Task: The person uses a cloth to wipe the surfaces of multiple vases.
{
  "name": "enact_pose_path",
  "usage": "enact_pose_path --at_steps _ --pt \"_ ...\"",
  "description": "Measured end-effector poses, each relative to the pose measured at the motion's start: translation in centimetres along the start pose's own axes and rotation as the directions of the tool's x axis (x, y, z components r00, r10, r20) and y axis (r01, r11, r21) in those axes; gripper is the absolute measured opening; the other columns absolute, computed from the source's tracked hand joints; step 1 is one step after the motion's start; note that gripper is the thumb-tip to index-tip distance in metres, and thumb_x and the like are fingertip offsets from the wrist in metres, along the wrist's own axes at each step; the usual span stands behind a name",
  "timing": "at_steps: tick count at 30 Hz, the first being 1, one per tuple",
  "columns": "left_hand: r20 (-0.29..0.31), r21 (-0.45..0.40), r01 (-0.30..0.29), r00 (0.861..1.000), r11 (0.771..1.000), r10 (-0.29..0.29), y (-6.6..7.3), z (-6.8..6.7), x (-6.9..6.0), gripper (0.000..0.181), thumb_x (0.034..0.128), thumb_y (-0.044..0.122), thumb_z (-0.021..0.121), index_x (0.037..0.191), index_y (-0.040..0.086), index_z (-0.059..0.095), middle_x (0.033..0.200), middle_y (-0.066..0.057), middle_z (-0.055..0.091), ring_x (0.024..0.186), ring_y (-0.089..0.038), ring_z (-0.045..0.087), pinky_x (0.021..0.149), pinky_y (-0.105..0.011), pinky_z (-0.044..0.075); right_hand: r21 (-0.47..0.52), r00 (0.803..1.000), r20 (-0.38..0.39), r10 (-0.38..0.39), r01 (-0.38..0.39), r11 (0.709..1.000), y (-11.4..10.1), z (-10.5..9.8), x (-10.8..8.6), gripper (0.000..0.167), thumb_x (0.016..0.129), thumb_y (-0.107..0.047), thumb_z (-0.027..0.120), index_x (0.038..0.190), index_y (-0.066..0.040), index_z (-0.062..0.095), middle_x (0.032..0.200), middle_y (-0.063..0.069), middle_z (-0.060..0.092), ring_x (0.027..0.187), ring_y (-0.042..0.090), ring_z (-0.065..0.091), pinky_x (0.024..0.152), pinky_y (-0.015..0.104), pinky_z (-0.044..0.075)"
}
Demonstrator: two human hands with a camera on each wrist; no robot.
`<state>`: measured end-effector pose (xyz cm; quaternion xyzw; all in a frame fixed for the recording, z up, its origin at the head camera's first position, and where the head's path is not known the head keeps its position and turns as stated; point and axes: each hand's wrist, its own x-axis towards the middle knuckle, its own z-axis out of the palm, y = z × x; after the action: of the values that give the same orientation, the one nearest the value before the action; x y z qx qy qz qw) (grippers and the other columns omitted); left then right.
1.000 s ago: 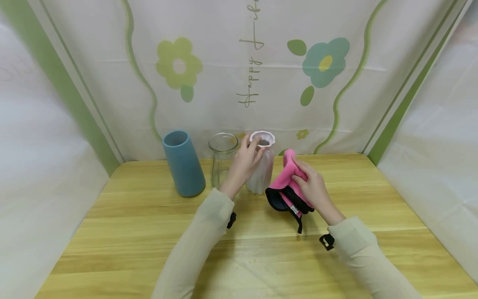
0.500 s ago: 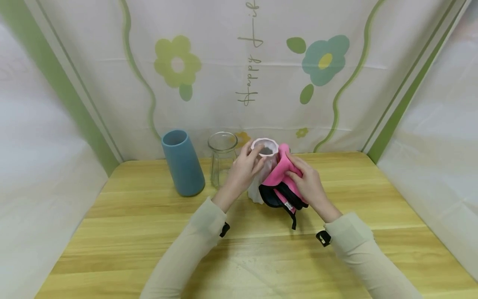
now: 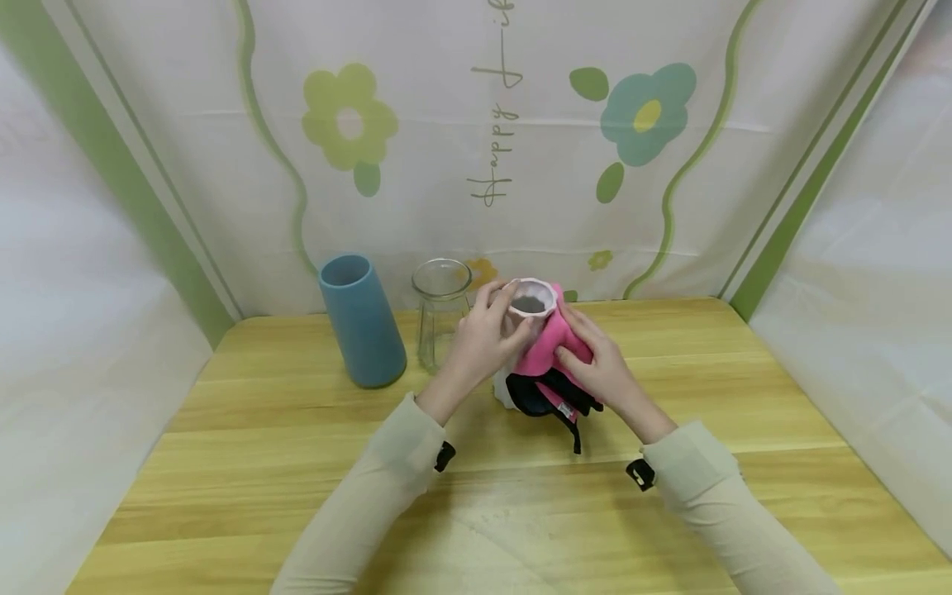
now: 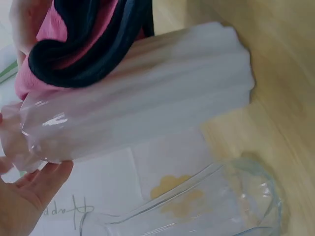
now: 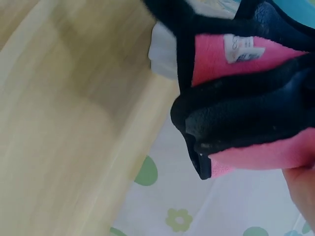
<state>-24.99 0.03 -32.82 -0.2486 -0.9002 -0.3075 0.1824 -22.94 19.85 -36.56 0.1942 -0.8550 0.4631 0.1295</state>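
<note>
My left hand (image 3: pixel 479 339) grips the scalloped neck of a pale pink-and-white fluted vase (image 4: pixel 162 93), fingers on one side and thumb on the other. From the other side my right hand (image 3: pixel 608 372) holds a folded pink cloth (image 3: pixel 539 354) with thick black trim and a small white label. The cloth lies against the vase's side, just under the rim. In the right wrist view, the cloth's black-edged folds (image 5: pixel 236 115) hide most of the vase. The vase is slightly tilted, with its base at the tabletop.
To the left stand a clear glass vase (image 3: pixel 440 310) and a tall blue vase (image 3: pixel 364 330). The glass one is close to my left hand. A flower-printed curtain (image 3: pixel 446 124) hangs behind the wooden table (image 3: pixel 491 521).
My right hand has moved left, bringing the pink cloth from beside the vase onto its side. The vase has come slightly nearer and right in my left hand.
</note>
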Motion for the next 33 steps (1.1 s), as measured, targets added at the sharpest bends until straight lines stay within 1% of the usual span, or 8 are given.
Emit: enact_pose_path --at_steps 5,10,11,16,19,26,29,33 --pt "0.042 0.049 0.076 0.996 0.996 -0.078 0.4 0.0 0.6 0.070 0.0885 0.055 0.058 0.144 0.015 0.043 0.139 -0.011 0.045 0.094 -0.033 0.067 0.074 -0.042 0.057 0.074 0.998 -0.010 0.054 -0.053 0.996 0.2 0.5 -0.1 0.059 0.094 -0.013 0.058 0.149 -0.016 0.035 0.155 0.013 0.032 0.143 0.037 0.028 0.111 0.055 0.031" --pt "0.058 0.086 0.093 0.993 0.992 -0.098 0.5 0.0 0.9 0.067 0.0900 0.055 0.055 0.143 0.015 0.045 0.139 -0.009 0.046 0.098 -0.030 0.066 0.074 -0.041 0.057 0.032 0.992 -0.118 0.051 -0.048 0.998 0.3 1.3 0.0 0.057 0.090 -0.010 0.064 0.144 -0.009 0.043 0.150 0.015 0.040 0.138 0.035 0.038 0.109 0.048 0.036" --pt "0.064 0.088 0.095 0.993 0.992 -0.101 0.5 0.0 1.0 0.067 0.0909 0.055 0.054 0.143 0.015 0.045 0.140 -0.009 0.046 0.100 -0.030 0.065 0.075 -0.042 0.057 0.013 0.988 -0.148 0.035 -0.033 0.999 0.2 1.5 0.1 0.057 0.089 -0.008 0.065 0.142 -0.007 0.045 0.148 0.017 0.043 0.136 0.036 0.040 0.109 0.044 0.037" --pt "0.099 0.074 0.117 0.987 0.990 -0.124 0.7 0.0 1.2 0.066 0.0930 0.054 0.051 0.145 0.015 0.041 0.143 -0.010 0.042 0.109 -0.030 0.061 0.080 -0.045 0.056 -0.063 0.959 -0.274 -0.069 0.053 0.997 0.1 2.2 0.2 0.051 0.081 0.002 0.070 0.130 0.001 0.055 0.137 0.024 0.052 0.126 0.039 0.051 0.100 0.009 0.037" --pt "0.106 0.069 0.134 0.984 0.989 -0.141 0.8 0.1 1.3 0.067 0.0931 0.051 0.050 0.147 0.013 0.039 0.144 -0.011 0.041 0.109 -0.031 0.061 0.080 -0.046 0.056 -0.110 0.940 -0.307 -0.146 0.118 0.987 0.3 2.6 0.1 0.051 0.076 0.007 0.071 0.125 0.005 0.058 0.132 0.027 0.055 0.120 0.042 0.055 0.095 -0.001 0.032" --pt "0.092 0.073 0.147 0.984 0.986 -0.153 0.9 0.5 1.3 0.068 0.0922 0.050 0.050 0.147 0.012 0.038 0.144 -0.011 0.041 0.108 -0.031 0.060 0.076 -0.044 0.056 -0.218 0.906 -0.314 -0.284 0.222 0.950 0.9 2.8 -0.3 0.052 0.072 0.008 0.074 0.122 0.007 0.060 0.125 0.025 0.060 0.108 0.040 0.063 0.093 0.001 0.037" --pt "0.095 0.060 0.153 0.983 0.986 -0.158 0.8 0.6 1.3 0.070 0.0919 0.051 0.049 0.148 0.012 0.036 0.144 -0.011 0.040 0.109 -0.030 0.059 0.076 -0.044 0.056 -0.260 0.897 -0.311 -0.313 0.236 0.936 1.2 3.0 -0.6 0.053 0.072 0.006 0.074 0.123 0.006 0.060 0.125 0.025 0.061 0.107 0.039 0.064 0.091 0.014 0.046" --pt "0.081 0.051 0.161 0.983 0.986 -0.164 0.8 0.7 1.3 0.072 0.0916 0.055 0.051 0.148 0.013 0.036 0.145 -0.011 0.040 0.109 -0.031 0.060 0.076 -0.045 0.055 -0.298 0.906 -0.296 -0.304 0.214 0.930 1.8 3.3 -1.1 0.055 0.072 0.006 0.075 0.124 0.007 0.058 0.126 0.027 0.059 0.111 0.041 0.061 0.089 0.038 0.050"
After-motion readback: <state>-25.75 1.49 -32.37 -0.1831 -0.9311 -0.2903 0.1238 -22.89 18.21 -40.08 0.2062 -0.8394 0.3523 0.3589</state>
